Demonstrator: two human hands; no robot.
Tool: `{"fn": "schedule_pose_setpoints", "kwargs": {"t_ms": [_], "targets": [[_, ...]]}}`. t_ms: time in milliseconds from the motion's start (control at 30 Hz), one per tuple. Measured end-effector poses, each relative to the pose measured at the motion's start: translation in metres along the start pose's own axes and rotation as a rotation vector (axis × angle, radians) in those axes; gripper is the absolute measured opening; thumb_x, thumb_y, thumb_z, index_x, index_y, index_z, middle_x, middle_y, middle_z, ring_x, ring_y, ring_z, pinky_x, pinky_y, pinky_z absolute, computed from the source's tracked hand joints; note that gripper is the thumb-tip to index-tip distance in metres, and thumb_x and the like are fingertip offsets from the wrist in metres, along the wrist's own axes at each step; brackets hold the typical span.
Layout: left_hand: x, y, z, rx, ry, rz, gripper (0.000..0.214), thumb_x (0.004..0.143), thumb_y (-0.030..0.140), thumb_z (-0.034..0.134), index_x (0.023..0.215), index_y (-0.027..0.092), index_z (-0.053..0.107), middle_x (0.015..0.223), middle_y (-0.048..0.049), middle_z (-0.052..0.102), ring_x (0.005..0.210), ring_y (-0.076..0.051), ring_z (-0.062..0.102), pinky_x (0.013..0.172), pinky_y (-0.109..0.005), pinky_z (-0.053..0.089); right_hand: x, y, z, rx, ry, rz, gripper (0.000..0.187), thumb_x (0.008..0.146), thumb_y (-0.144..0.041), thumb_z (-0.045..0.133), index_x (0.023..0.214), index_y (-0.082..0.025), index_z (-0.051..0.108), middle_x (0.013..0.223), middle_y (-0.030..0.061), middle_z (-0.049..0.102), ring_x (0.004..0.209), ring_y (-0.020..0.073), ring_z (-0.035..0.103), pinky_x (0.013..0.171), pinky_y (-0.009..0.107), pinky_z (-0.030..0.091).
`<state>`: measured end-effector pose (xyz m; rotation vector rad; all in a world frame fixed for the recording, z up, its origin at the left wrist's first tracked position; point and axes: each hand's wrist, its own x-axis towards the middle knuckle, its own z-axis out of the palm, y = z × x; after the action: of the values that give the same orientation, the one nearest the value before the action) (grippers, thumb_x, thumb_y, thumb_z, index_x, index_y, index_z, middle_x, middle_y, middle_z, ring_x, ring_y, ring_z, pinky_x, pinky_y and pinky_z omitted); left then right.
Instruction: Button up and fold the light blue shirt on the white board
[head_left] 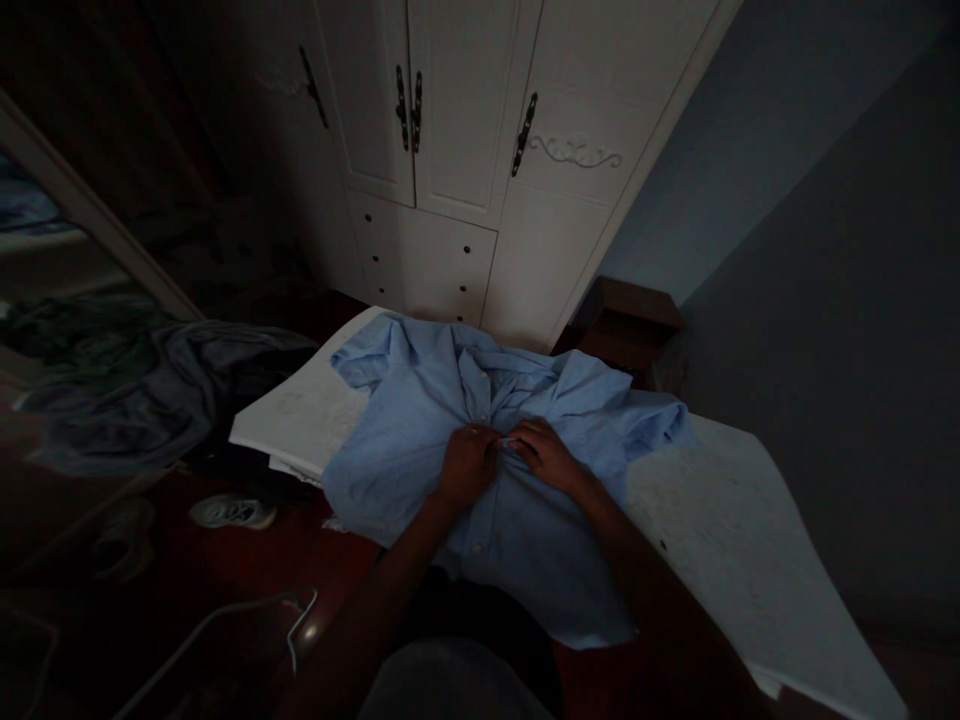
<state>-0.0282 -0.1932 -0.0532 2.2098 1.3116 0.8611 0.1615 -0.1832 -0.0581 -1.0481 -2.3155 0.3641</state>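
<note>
A light blue short-sleeved shirt (405, 430) lies spread front up across a white board (712, 500), its collar pointing away from me and its hem hanging over the near edge. At the middle of the front placket my left hand (471, 462) pinches the fabric. Close beside it, my right hand (541, 452) pinches the facing edge, and a small fold of cloth shows between the fingertips. Creases run from this spot toward the collar. One button shows above my hands and another lower down the placket. Whether a button is between my fingers is hidden.
Beyond the board stands a white wardrobe (450, 120) with dark handles and drawers. A small brown cabinet (634, 310) is at the back right. Heaped clothes (150, 390) lie at left. A shoe (234, 511) and a white hanger (225, 612) are at lower left.
</note>
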Motion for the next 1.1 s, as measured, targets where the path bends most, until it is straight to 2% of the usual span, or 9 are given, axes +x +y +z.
{"fn": "schedule_pose_setpoints", "kwargs": {"t_ms": [400, 700, 1100], "targets": [[0.0001, -0.0017, 0.0034, 0.022, 0.044, 0.012, 0.015, 0.09, 0.016, 0.054, 0.091, 0.018, 0.069, 0.09, -0.0062, 0.073, 0.089, -0.022, 0.065, 0.083, -0.036, 0.048, -0.0005, 0.0078, 0.0068, 0.02, -0.008, 0.032, 0.021, 0.1, -0.028, 0.044, 0.091, -0.02, 0.062, 0.087, 0.0063, 0.065, 0.084, 0.0211, 0.058, 0.083, 0.038, 0.044], [-0.0011, -0.0048, 0.0056, -0.069, 0.069, 0.055, 0.015, 0.092, 0.018, 0.054, 0.094, 0.018, 0.069, 0.094, -0.0058, 0.074, 0.091, -0.021, 0.065, 0.087, -0.037, 0.048, 0.0001, 0.0079, 0.0066, 0.014, -0.006, 0.004, 0.022, 0.1, -0.025, 0.041, 0.091, -0.019, 0.06, 0.088, 0.0066, 0.064, 0.085, 0.0212, 0.057, 0.083, 0.038, 0.043], [-0.0008, -0.0025, 0.0034, -0.054, 0.054, 0.089, 0.017, 0.092, 0.019, 0.054, 0.096, 0.019, 0.07, 0.095, -0.0058, 0.074, 0.094, -0.022, 0.066, 0.088, -0.038, 0.048, -0.0002, 0.0069, 0.0058, -0.001, -0.001, -0.018, 0.02, 0.098, -0.018, 0.039, 0.091, -0.02, 0.058, 0.089, 0.0076, 0.063, 0.087, 0.0233, 0.055, 0.082, 0.04, 0.042]]}}
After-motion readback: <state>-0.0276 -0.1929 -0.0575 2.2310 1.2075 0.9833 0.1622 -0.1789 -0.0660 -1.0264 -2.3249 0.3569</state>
